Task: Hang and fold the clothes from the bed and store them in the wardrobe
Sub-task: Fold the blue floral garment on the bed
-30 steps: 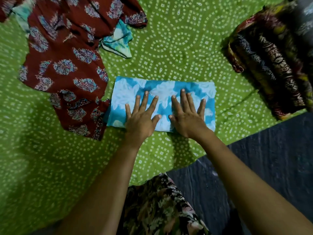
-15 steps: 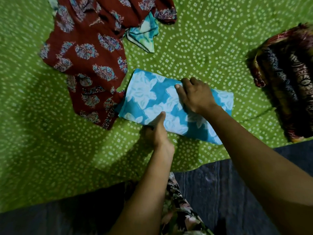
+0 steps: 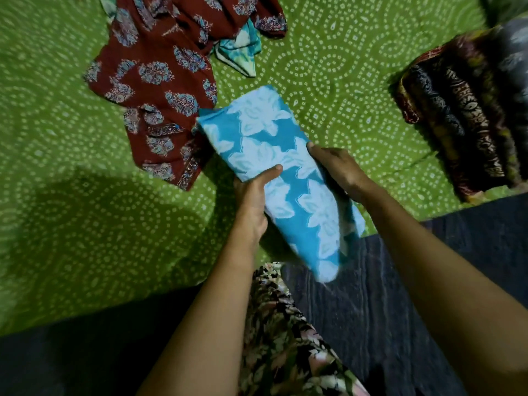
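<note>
Folded blue floral cloth (image 3: 274, 155) just came up off the bed (image 3: 85, 224), left hand (image 3: 251, 201) and right hand (image 3: 340, 170) gripping its sides, so folding looks done.

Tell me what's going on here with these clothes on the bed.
A person is sorting laundry. The left hand and right hand grip the folded blue floral cloth by its sides, its near end hanging past the edge of the green bedsheet. A maroon printed garment lies unfolded beside it, with a teal cloth peeking out from under it. A stack of folded dark clothes sits to the right.
</note>
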Demonstrator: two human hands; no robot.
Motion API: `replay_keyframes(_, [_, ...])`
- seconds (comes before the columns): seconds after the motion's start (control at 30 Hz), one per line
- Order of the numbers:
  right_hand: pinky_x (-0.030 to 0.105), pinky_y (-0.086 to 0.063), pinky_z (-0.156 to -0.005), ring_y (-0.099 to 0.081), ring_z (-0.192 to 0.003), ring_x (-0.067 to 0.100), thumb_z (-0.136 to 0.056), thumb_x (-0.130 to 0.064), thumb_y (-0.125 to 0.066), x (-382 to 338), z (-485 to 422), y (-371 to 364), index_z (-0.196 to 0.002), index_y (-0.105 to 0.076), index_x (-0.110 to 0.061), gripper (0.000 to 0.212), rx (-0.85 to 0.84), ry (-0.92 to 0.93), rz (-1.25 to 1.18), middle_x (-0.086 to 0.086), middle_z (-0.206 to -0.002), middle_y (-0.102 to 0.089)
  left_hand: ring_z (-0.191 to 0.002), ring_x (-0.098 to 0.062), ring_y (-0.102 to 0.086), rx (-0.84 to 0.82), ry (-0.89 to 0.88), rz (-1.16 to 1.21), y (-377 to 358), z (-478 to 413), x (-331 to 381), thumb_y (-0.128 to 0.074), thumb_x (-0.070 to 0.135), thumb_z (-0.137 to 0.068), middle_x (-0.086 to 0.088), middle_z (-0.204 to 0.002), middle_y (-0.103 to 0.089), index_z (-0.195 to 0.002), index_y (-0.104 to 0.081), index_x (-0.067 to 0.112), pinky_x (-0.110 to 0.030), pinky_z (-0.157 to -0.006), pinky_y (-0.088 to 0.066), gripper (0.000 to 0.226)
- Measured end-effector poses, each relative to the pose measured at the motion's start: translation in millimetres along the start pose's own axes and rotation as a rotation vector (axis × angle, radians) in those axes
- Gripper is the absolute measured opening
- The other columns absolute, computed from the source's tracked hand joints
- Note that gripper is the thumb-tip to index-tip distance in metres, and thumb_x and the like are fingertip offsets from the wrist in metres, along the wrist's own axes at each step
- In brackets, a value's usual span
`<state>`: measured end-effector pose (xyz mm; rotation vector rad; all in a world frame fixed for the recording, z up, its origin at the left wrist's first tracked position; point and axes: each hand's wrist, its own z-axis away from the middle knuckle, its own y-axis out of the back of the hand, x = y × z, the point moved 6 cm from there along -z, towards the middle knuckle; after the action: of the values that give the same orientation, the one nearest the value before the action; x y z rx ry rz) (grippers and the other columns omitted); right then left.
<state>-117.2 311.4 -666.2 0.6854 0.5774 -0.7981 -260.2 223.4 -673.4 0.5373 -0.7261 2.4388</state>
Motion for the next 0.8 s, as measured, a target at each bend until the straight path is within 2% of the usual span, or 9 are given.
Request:
replay_keyframes(0.07, [0.036,-0.052,-0.092,-0.068,-0.096,0.022,-0.085,-0.052,-0.056,-3.6,35.4,-11.1,-0.104,-0.069,-0.011,0.047,-0.132,-0.061,-0.343,0.006,-0.105,-0.072,-0.11,-0.034,-0.061,-0.118,-0.004,-0.041,2.7,25.9,10.5,-0.076,0.005,-0.057,-0.016,-0.122,-0.062,-0.125,-0.056,0.002,-0.048,-0.092,-0.05,0.07])
replay_keyframes(0.13, [0.028,-0.055,-0.086,-0.069,-0.093,0.017,-0.088,-0.045,-0.051,-16.5,77.8,-20.8,-0.11,-0.065,-0.018,0.038,-0.267,-0.078,-0.529,0.002,-0.106,-0.071,-0.113,-0.034,-0.059,-0.247,-0.006,-0.071,3.8,61.6,24.0,-0.077,0.01,-0.052,-0.016,-0.124,-0.061,-0.126,-0.055,0.003,-0.048,-0.096,-0.048,0.078])
replay_keyframes(0.27, [0.026,-0.058,-0.073,-0.07,-0.081,0.015,-0.075,-0.039,-0.055,-43.7,168.2,-29.8,-0.1,-0.066,-0.017,0.034,-0.373,-0.001,-0.689,0.001,-0.093,-0.074,-0.097,-0.029,-0.065,-0.443,0.022,-0.156,6.5,152.2,51.6,-0.06,0.009,-0.064,-0.012,-0.111,-0.067,-0.114,-0.061,0.006,-0.037,-0.088,-0.053,0.05])
replay_keyframes(0.37, [0.027,-0.058,-0.066,-0.071,-0.075,0.015,-0.057,-0.038,-0.079,-55.5,236.1,-32.9,-0.086,-0.076,-0.014,0.038,-0.397,0.044,-0.718,0.003,-0.087,-0.074,-0.096,-0.028,-0.065,-0.488,0.015,-0.248,7.1,213.9,70.8,-0.061,0.009,-0.064,-0.014,-0.112,-0.066,-0.11,-0.063,0.005,-0.037,-0.089,-0.052,0.047])
replay_keyframes(0.47, [0.034,-0.057,-0.081,-0.07,-0.081,0.02,-0.036,-0.036,-0.094,-60.6,293.2,-26.0,-0.086,-0.077,-0.014,0.057,-0.415,0.06,-0.76,0.006,-0.091,-0.074,-0.093,-0.027,-0.066,-0.513,0.026,-0.359,-2.9,266.5,82.1,-0.061,0.012,-0.068,-0.013,-0.111,-0.067,-0.116,-0.061,0.005,-0.035,-0.084,-0.056,0.048])
replay_keyframes(0.57, [0.041,-0.044,-0.103,-0.065,-0.093,0.025,-0.038,-0.03,-0.094,-62.4,338.1,-5.2,-0.1,-0.073,-0.013,0.067,-0.366,0.021,-0.846,0.009,-0.103,-0.07,-0.079,-0.022,-0.07,-0.577,0.032,-0.428,-29.1,311.7,84.1,-0.058,0.014,-0.07,-0.008,-0.091,-0.073,-0.108,-0.064,0.007,-0.029,-0.068,-0.058,0.039])
replay_keyframes(0.63, [0.044,-0.036,-0.109,-0.06,-0.103,0.028,-0.043,-0.026,-0.092,-66.2,365.7,20.1,-0.109,-0.068,-0.011,0.072,-0.313,0.028,-0.877,0.01,-0.113,-0.066,-0.078,-0.021,-0.07,-0.604,0.034,-0.469,-53.0,337.7,80.3,-0.055,0.012,-0.079,-0.008,-0.091,-0.073,-0.106,-0.065,0.008,-0.03,-0.07,-0.058,0.03])
replay_keyframes(0.77, [0.044,-0.042,-0.103,-0.064,-0.096,0.027,-0.067,-0.019,-0.074,-71.5,401.8,81.5,-0.103,-0.072,-0.011,0.037,-0.241,0.088,-0.894,0.011,-0.106,-0.069,-0.076,-0.021,-0.07,-0.641,0.035,-0.518,-111.2,365.2,63.0,-0.049,0.01,-0.087,-0.008,-0.092,-0.072,-0.111,-0.063,0.007,-0.03,-0.069,-0.058,0.027])
replay_keyframes(0.8, [0.044,-0.044,-0.102,-0.065,-0.094,0.027,-0.07,-0.02,-0.07,-69.8,407.1,108.8,-0.107,-0.07,-0.011,0.038,-0.196,0.114,-0.883,0.01,-0.104,-0.069,-0.075,-0.02,-0.07,-0.643,0.015,-0.526,-136.1,371.1,55.4,-0.051,0.009,-0.087,-0.009,-0.092,-0.072,-0.113,-0.062,0.005,-0.029,-0.066,-0.059,0.028])
